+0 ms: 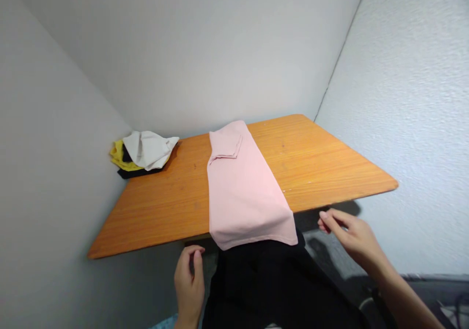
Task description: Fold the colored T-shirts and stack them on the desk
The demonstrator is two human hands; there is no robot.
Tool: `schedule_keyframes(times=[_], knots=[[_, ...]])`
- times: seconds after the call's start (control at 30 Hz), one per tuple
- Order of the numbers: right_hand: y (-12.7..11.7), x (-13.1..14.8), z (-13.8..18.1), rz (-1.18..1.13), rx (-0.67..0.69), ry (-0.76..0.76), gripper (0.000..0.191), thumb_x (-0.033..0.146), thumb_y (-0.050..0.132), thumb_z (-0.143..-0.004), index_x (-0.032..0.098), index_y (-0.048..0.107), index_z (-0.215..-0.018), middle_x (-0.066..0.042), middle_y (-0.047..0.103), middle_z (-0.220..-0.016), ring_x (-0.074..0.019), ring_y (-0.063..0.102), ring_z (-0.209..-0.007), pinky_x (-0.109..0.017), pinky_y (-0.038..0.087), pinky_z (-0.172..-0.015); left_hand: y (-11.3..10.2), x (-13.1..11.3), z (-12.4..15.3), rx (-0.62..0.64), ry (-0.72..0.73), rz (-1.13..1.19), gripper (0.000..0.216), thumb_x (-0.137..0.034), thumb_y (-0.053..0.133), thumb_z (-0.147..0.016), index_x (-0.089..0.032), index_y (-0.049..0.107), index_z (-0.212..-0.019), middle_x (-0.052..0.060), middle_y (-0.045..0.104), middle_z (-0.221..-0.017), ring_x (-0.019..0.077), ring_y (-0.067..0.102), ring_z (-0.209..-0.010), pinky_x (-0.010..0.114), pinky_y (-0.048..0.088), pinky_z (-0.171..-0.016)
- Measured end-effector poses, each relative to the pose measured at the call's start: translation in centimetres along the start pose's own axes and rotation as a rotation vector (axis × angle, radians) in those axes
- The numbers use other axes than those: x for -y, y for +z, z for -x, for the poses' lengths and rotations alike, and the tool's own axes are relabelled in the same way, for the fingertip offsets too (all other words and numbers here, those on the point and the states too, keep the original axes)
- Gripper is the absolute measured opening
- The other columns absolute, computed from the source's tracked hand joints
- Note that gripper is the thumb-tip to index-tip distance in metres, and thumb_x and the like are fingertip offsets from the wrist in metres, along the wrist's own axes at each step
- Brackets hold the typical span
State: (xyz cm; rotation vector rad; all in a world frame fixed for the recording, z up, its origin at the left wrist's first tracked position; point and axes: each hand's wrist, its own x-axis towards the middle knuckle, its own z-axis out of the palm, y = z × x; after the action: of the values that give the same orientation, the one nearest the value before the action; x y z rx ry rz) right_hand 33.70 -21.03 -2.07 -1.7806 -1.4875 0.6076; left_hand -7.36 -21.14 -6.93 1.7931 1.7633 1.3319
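A pink shirt, folded lengthwise with a sleeve laid back across its upper part, lies on the wooden table. Its lower hem hangs over the front edge, just above my dark-clothed lap. My left hand is below the table edge, left of the hem, with loosely bent fingers, a gap beside the thumb and nothing held. To the right of the hem, my right hand hovers off the table's edge. Its fingers are curled in with the thumb close against them, and no object shows in it. Neither hand touches the shirt.
At the table's back left corner lies a loose pile of cloth: a white piece over yellow cloth and black cloth. Bare wood of the table shows on both sides of the shirt. Walls enclose the back and sides.
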Motion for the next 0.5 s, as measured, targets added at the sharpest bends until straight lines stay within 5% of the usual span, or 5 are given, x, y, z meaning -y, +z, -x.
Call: schedule_keyframes(times=[0.1,0.2,0.37,0.5], knots=[[3.0,-2.7,1.9,-0.12,0.071,0.112,0.044,0.063,0.047,-0.087,0.023,0.067,-0.084,-0.009,0.07,-0.089,-0.0278,0.064,-0.087,-0.037,0.049,-0.079,3.1,1.1,1.5,0.141,-0.231,0.176,0.035,-0.048,0.047,-0.093,-0.021,0.054,-0.115,0.009,0.063,-0.115,0.0227,0.061,-0.108,0.037,0.048,-0.095],[6.3,-2.8,1.5,-0.281,0.134,0.038,0.044,0.059,0.046,-0.089,0.021,0.065,-0.099,-0.009,0.067,-0.104,-0.0267,0.06,-0.102,-0.036,0.046,-0.091,5.7,0.5,0.9,0.24,-0.246,0.325,0.046,-0.054,0.049,-0.09,-0.02,0.052,-0.121,0.012,0.061,-0.122,0.0233,0.056,-0.118,0.038,0.045,-0.1],[7.8,-0.3,2.0,-0.359,0.132,0.012,0.038,0.058,0.05,-0.087,0.022,0.054,-0.077,0.0,0.052,-0.067,-0.0172,0.051,-0.063,-0.026,0.042,-0.058,5.8,-1.1,0.6,0.284,-0.273,0.384,0.058,-0.061,0.061,-0.079,-0.017,0.058,-0.118,0.013,0.066,-0.115,0.0276,0.058,-0.115,0.038,0.048,-0.096],[7.4,0.5,3.8,-0.269,0.044,0.052,0.038,0.056,0.058,-0.082,0.022,0.047,-0.069,0.004,0.041,-0.06,-0.0137,0.041,-0.056,-0.024,0.035,-0.053,4.4,-1.5,1.2,0.299,-0.353,0.434,0.062,-0.063,0.065,-0.074,-0.014,0.064,-0.111,0.014,0.066,-0.115,0.0304,0.059,-0.111,0.037,0.049,-0.092]])
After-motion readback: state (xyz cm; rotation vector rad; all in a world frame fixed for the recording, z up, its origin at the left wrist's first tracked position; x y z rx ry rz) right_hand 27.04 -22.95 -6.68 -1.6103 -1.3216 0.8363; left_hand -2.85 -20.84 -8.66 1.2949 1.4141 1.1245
